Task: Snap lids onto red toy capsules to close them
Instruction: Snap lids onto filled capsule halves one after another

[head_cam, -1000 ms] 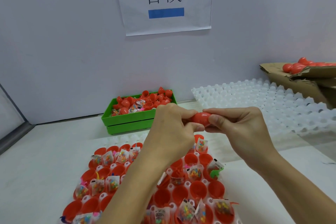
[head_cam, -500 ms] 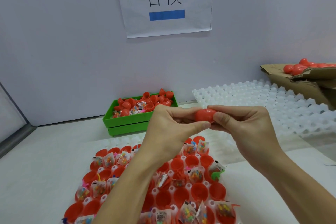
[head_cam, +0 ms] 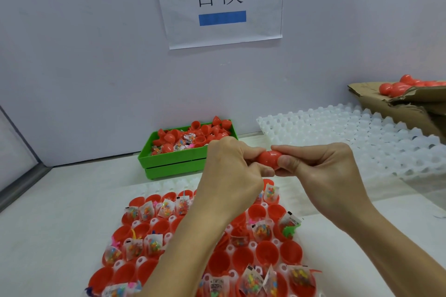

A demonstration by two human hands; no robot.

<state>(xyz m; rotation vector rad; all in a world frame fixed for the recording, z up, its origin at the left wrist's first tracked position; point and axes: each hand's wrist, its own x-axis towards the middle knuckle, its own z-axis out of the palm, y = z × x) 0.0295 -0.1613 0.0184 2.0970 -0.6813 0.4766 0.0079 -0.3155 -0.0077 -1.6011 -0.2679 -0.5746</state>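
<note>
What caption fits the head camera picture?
Two hands, left hand and right hand, squeeze a red capsule shut above a tray.

I am seeing my own two arms entering from below — left hand (head_cam: 235, 171) and right hand (head_cam: 321, 171) both bare, forearms uncovered, wearing no visible sleeves or gloves.
</note>
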